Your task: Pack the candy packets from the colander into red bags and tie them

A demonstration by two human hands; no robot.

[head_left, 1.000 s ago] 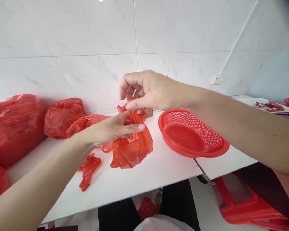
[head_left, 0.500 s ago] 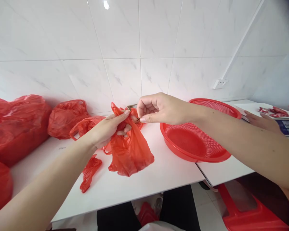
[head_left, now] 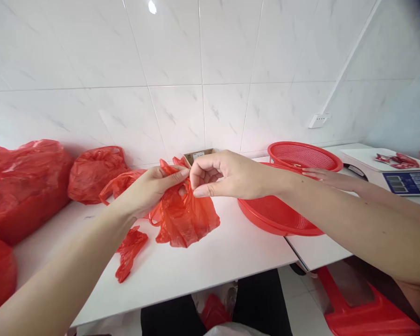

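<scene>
My left hand (head_left: 166, 181) is closed around the gathered neck of a thin red plastic bag (head_left: 191, 224), which hangs over the white table. Right beside the neck, my right hand (head_left: 219, 175) has thumb and fingers curled into a pinch; whatever lies between them is hidden or too small to make out. Behind both hands a small brown cardboard box (head_left: 205, 152) stands against the wall. A crumpled scrap of red bag (head_left: 131, 252) lies on the table left of the hanging bag.
Full red bags (head_left: 24, 186) crowd the left side. To the right are a red plastic basket (head_left: 266, 217) and another red basket (head_left: 278, 150) behind it, with another person's hand (head_left: 318, 175) at its rim. Farther right stands a scale (head_left: 408, 183) with red packets on its pan.
My right hand has shifted slightly left and down, close against the bag's neck. The hanging bag sits a little higher. The other person's hand has moved left from the scale to the back basket.
</scene>
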